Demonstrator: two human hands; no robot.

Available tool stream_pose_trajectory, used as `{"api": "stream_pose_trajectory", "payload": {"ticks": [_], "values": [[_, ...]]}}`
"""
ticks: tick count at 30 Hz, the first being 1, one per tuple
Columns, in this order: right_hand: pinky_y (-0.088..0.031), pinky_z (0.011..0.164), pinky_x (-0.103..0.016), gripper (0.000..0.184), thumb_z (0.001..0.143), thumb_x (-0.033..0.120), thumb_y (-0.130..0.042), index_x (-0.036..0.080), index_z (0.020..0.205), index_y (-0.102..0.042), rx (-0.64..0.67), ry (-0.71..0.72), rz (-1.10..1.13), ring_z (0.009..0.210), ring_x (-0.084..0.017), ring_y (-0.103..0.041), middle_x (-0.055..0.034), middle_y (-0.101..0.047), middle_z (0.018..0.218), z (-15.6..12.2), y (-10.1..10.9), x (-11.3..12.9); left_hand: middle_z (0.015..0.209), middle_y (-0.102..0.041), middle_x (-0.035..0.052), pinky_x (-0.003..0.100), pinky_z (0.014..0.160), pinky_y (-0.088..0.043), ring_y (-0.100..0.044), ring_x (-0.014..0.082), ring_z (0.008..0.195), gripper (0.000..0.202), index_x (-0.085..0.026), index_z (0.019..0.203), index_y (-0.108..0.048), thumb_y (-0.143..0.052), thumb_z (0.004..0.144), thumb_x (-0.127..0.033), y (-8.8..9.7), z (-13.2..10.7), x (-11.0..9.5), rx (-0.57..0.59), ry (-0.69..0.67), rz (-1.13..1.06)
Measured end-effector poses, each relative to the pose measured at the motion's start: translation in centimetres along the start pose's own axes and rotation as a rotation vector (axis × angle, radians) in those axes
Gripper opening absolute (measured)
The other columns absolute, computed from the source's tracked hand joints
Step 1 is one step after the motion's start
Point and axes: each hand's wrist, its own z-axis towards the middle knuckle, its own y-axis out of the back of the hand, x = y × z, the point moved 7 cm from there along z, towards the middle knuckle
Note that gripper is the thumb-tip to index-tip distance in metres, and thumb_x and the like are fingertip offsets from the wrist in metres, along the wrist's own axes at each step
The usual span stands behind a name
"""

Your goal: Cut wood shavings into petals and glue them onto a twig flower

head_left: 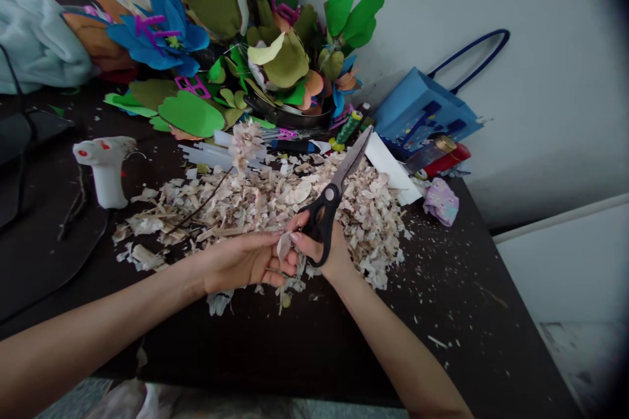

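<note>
My left hand pinches a small pale petal-like piece between thumb and fingers, its other fingers curled below. The black-handled scissors rest in my right hand, blades together and pointing up and away to the right. My right thumb and fingertips also meet the pale piece's edge. Under and behind both hands spreads a heap of dry beige scraps. A pale pinkish flower on a thin brown stem lies across the heap, touched by neither hand.
A white glue gun stands at left with its cord trailing over the dark table. Behind are large colourful artificial flowers, translucent sticks and a green thread spool. At right are a blue bag and a crumpled lilac piece.
</note>
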Motion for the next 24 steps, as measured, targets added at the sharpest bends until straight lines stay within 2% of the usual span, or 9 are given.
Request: {"api": "stream_pose_trajectory", "payload": {"ticks": [2,4,7,9,12,16,20,24], "values": [[-0.056,0.065,-0.034,0.027,0.077,0.04,-0.073,0.024,0.085,-0.052,0.028,-0.015,0.067,0.064,-0.016,-0.066,-0.0018,-0.068,0.087,0.0,-0.2,-0.1,0.078,-0.066,0.0016,0.024,0.066,-0.05,-0.062,0.0129,0.073,0.018,-0.019,0.088,-0.067,-0.076,0.079,-0.032,0.2,-0.1,-0.2,-0.042,-0.034,-0.028],[-0.056,0.068,-0.035,0.028,0.076,0.039,-0.075,0.024,0.085,-0.052,0.034,-0.019,0.087,0.07,-0.018,-0.068,-0.0021,-0.069,0.088,0.1,-0.2,-0.1,0.077,-0.063,-0.0001,0.023,0.065,-0.049,-0.061,0.0115,0.073,0.021,-0.019,0.092,-0.067,-0.079,0.076,-0.027,0.5,-0.1,-0.3,-0.083,-0.057,-0.028],[-0.055,0.082,-0.038,0.03,0.073,0.038,-0.078,0.023,0.083,-0.054,-0.043,-0.025,0.066,0.085,-0.021,-0.068,-0.0033,-0.07,0.089,0.1,0.6,0.0,0.08,-0.061,-0.0001,0.023,0.068,-0.048,-0.06,0.0117,0.076,0.027,-0.019,0.096,-0.066,-0.081,0.074,-0.024,1.0,0.0,-0.5,-0.123,-0.093,0.037],[-0.054,0.083,-0.037,0.029,0.073,0.037,-0.079,0.023,0.083,-0.055,-0.119,-0.052,0.087,0.085,-0.02,-0.067,-0.0028,-0.07,0.088,-0.1,1.5,-0.2,0.079,-0.06,-0.0007,0.024,0.068,-0.047,-0.06,0.0121,0.075,0.028,-0.019,0.094,-0.066,-0.082,0.073,-0.025,1.4,0.0,-1.0,-0.146,-0.153,0.109],[-0.053,0.077,-0.033,0.029,0.071,0.036,-0.08,0.021,0.082,-0.057,-0.178,-0.132,0.115,0.076,-0.017,-0.065,-0.0013,-0.068,0.082,-1.0,2.2,-0.9,0.079,-0.059,-0.0016,0.024,0.069,-0.046,-0.057,0.0113,0.073,0.03,-0.02,0.095,-0.065,-0.082,0.072,-0.026,1.9,-0.2,-2.1,-0.215,-0.282,0.288],[-0.051,0.069,-0.03,0.031,0.066,0.034,-0.084,0.02,0.083,-0.06,-0.136,-0.235,0.101,0.068,-0.015,-0.061,-0.0002,-0.067,0.078,-2.0,1.7,-1.7,0.082,-0.059,-0.0022,0.024,0.069,-0.044,-0.056,0.0109,0.074,0.031,-0.019,0.096,-0.062,-0.081,0.073,-0.025,2.0,-0.7,-3.1,-0.311,-0.411,0.525],[-0.049,0.068,-0.029,0.029,0.065,0.029,-0.083,0.02,0.08,-0.06,-0.12,-0.233,0.102,0.067,-0.014,-0.059,0.0011,-0.065,0.076,-2.0,1.0,-1.4,0.082,-0.06,-0.002,0.025,0.068,-0.045,-0.057,0.012,0.074,0.029,-0.019,0.093,-0.061,-0.08,0.073,-0.026,1.5,-0.7,-3.0,-0.299,-0.4,0.601],[-0.047,0.063,-0.028,0.027,0.065,0.028,-0.081,0.02,0.079,-0.059,-0.137,-0.242,0.127,0.062,-0.012,-0.055,0.0023,-0.062,0.074,-1.6,1.0,-1.5,0.08,-0.061,-0.0013,0.025,0.068,-0.044,-0.055,0.0116,0.073,0.022,-0.018,0.089,-0.064,-0.077,0.077,-0.031,1.4,-0.6,-2.7,-0.271,-0.315,0.59]]}}
